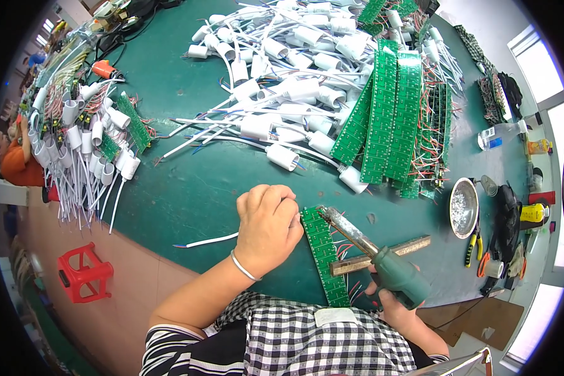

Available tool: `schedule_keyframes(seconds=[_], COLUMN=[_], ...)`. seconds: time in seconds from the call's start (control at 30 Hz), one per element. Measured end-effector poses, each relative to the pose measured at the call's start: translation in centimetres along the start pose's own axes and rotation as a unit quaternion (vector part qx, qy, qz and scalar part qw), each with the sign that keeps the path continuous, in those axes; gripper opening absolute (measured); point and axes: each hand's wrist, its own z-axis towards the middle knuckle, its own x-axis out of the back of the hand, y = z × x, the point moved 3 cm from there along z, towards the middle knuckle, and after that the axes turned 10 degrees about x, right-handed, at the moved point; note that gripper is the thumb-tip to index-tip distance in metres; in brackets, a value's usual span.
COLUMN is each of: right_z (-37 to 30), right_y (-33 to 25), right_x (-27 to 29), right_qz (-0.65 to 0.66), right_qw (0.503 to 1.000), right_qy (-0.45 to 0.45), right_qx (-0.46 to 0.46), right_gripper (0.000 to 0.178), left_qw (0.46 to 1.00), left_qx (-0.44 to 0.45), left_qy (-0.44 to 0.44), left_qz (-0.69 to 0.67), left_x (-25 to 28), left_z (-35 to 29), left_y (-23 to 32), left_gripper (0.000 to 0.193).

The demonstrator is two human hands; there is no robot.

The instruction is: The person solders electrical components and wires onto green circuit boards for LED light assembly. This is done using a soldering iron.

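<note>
My right hand (391, 304) grips the green-handled soldering iron (373, 249), tip angled up-left onto one green circuit board strip (324, 254) lying just before me. My left hand (268, 227) curls shut, pinching a white wire (208, 240) at that strip's top. One wooden bar (382, 255) crosses underneath. Farther off, white sockets (282, 88) pile, too many to count.

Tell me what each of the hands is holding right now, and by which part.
Right hand grips the soldering iron by its green handle. Left hand pinches something at the circuit strip's top end; what exactly cannot be told.
</note>
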Motion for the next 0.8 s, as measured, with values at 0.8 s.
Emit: schedule_keyframes(seconds=[0.8], right_z=[0.3], right_y=[-0.4], right_x=[-1.1], right_qz=[-0.174], right_qw=[0.981], right_qy=[-0.035], right_qx=[0.075], right_gripper=[0.027], left_qw=[1.0], left_qx=[0.009], left_qy=[0.005], left_qz=[-0.003], left_x=[0.2], left_z=[0.3], left_y=[-0.3], left_gripper=[0.016])
